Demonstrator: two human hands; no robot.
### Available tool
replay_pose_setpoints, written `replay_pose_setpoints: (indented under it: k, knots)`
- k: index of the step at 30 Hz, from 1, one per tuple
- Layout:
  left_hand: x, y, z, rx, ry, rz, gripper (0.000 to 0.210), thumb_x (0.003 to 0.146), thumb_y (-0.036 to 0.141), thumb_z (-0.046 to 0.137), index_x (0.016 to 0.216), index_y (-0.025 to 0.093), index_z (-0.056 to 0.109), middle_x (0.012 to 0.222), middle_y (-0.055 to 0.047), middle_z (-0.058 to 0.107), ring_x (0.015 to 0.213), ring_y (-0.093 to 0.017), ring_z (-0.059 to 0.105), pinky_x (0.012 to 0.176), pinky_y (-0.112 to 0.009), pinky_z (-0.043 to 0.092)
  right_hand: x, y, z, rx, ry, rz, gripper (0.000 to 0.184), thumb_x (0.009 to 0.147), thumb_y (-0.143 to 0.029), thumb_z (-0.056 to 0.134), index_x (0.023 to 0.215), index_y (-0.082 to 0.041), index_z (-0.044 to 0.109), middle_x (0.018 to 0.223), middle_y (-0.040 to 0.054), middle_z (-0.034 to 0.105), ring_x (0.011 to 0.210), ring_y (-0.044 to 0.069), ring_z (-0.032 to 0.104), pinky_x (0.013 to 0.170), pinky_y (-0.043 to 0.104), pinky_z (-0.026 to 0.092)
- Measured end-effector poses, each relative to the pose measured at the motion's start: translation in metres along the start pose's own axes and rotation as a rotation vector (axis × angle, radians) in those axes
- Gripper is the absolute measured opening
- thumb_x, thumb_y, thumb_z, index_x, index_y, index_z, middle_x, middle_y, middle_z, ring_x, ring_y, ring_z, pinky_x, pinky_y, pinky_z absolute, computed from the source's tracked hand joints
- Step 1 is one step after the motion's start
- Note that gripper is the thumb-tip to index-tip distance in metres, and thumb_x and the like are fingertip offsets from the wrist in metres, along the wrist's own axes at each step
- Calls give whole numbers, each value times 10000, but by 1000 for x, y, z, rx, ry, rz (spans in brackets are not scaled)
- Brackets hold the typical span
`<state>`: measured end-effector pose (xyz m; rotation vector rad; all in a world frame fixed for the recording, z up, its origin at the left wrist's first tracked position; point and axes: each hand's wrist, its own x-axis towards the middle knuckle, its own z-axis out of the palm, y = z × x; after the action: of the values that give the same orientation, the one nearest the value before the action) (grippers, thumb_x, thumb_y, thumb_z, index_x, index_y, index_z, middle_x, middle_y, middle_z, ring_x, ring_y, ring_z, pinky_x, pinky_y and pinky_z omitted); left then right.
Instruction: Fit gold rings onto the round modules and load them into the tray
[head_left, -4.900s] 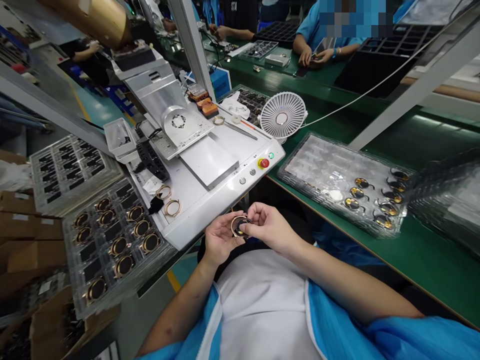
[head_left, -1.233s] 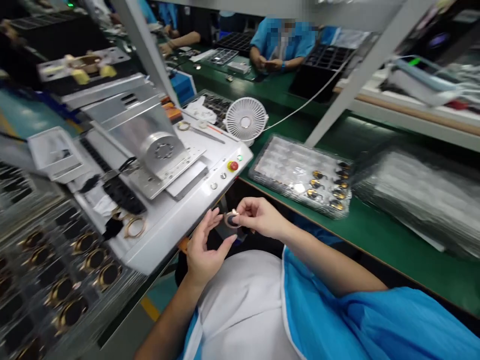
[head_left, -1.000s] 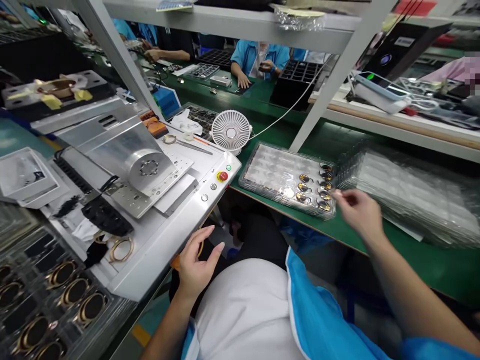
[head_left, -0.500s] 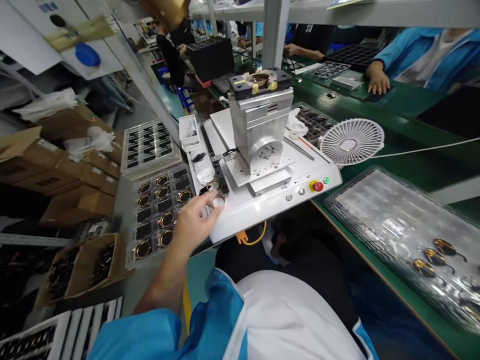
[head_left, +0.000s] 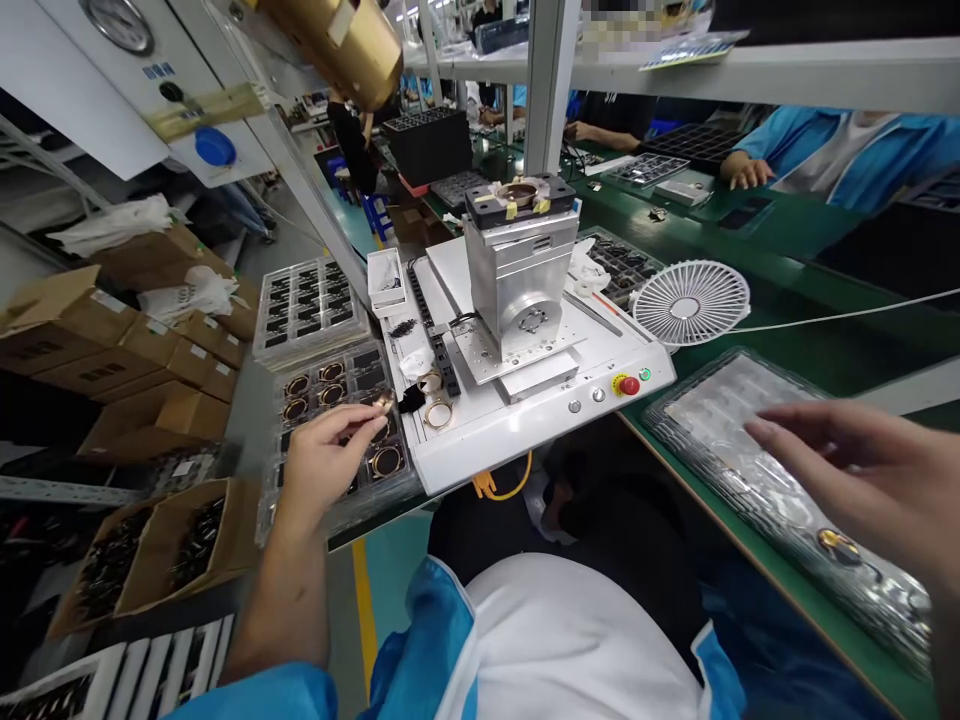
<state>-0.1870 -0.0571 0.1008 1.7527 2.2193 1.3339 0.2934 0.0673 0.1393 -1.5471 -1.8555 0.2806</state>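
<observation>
While the right hand (head_left: pixel 874 480), at the right edge of the frame, hangs loosely curved with thumb and forefinger tips close together, whether it holds anything cannot be told. Below it lies one clear tray (head_left: pixel 705 410), with one gold-and-black disc (head_left: pixel 838 545) showing past the fingers. Left of centre, the left hand (head_left: pixel 322 465) pinches one small gold piece (head_left: pixel 384 402) between thumb and fingertips, over a second tray (head_left: pixel 367 503). At least five gold-rimmed discs (head_left: pixel 386 460) sit in its pockets, the hand hiding part. At lower left, one cardboard box (head_left: pixel 244 545) has two compartments, both heaped with dark parts (head_left: pixel 199 540). At centre, one white machine (head_left: pixel 495 430) bears two loose rings (head_left: pixel 439 414), two silver buttons (head_left: pixel 574 406), one red button (head_left: pixel 628 385) and one green-lit button (head_left: pixel 645 375). Behind the rings, one white box (head_left: pixel 388 297) contains pieces too small to identify. To its left, a tray stack (head_left: pixel 307 350) carries rows of black pieces (head_left: pixel 307 285). One fan (head_left: pixel 690 303) stands right of the machine; at upper right, one co-worker's hand (head_left: pixel 748 172) rests near the table's far side.
</observation>
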Motion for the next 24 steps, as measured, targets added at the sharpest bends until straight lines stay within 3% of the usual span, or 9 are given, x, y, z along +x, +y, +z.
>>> replay_pose_setpoints:
  k: [3,6,9,12,15,18,21,24]
  knots:
    - [-3,24,-4,-101,67,152,71,821,281,817,891,272,816,896,-24,810,806,-203,758,724,-312,632,49,-67,11,128,6,-231,198,817,-514,722,786,-319,738,653,49,696,494,199,584,505,378,456]
    - [1,42,-4,-191,39,266,92,832,202,799,897,266,803,885,-20,801,791,-195,760,741,-327,647,112,-117,30,227,22,-477,163,854,-391,727,833,-229,725,836,64,728,707,209,661,685,380,539]
    - [8,52,-4,-280,-20,383,155,839,140,770,919,271,788,887,-23,795,795,-202,768,739,-345,661,171,-153,53,307,-39,-680,200,851,-323,771,973,-172,726,1068,104,701,1035,267,647,939,424,536]
    - [12,54,-10,-317,-22,453,217,833,91,754,936,282,765,910,-20,786,885,-227,774,823,-394,665,210,-176,73,330,-180,-763,241,797,-237,816,1013,-170,732,1107,96,681,1138,310,613,1044,476,496]
    - [19,56,-17,-297,-6,439,175,852,89,717,888,260,727,1065,-50,765,1081,-278,750,964,-479,630,228,-189,81,297,-324,-740,250,744,-151,819,984,-176,754,999,63,699,1025,296,662,1001,476,521]
    - [40,69,-18,-331,29,453,134,868,113,691,818,236,674,1190,-61,735,1146,-293,733,956,-482,633,238,-197,81,300,-403,-745,233,715,-105,821,930,-178,771,920,37,711,921,245,682,944,424,537]
    - [77,98,-10,-349,65,553,117,874,178,693,787,230,635,1138,-46,765,1059,-264,760,900,-457,646,245,-202,79,300,-468,-806,215,701,-104,825,896,-179,777,875,9,717,867,203,683,914,386,541]
    - [127,138,6,-178,90,639,167,884,282,680,747,217,612,1103,-49,776,1034,-239,741,942,-436,604,247,-205,78,313,-497,-820,219,697,-125,824,905,-163,765,875,9,729,845,190,683,889,368,553]
